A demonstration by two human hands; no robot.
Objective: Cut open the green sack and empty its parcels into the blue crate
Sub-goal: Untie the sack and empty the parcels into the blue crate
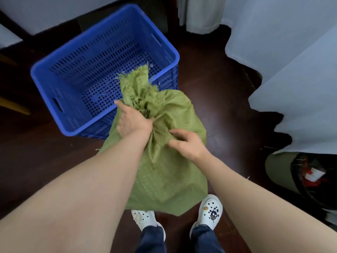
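A green woven sack (164,172) stands on the dark floor in front of my feet, bulging, its frayed top bunched and leaning over the near corner of the blue crate (54,84). My left hand (132,120) grips the gathered neck of the sack. Just to its right, my right hand (186,143) lies on the sack with its fingers curled into the folds below the neck. The crate is perforated plastic and I see nothing on its floor. The parcels are hidden inside the sack. No cutting tool is in view.
White draped cloth (284,52) hangs along the right and back. A dark green bin (280,170) with red and white scraps sits at the right edge. A yellow chair leg (14,105) shows at far left. My white clogs (210,210) stand below the sack.
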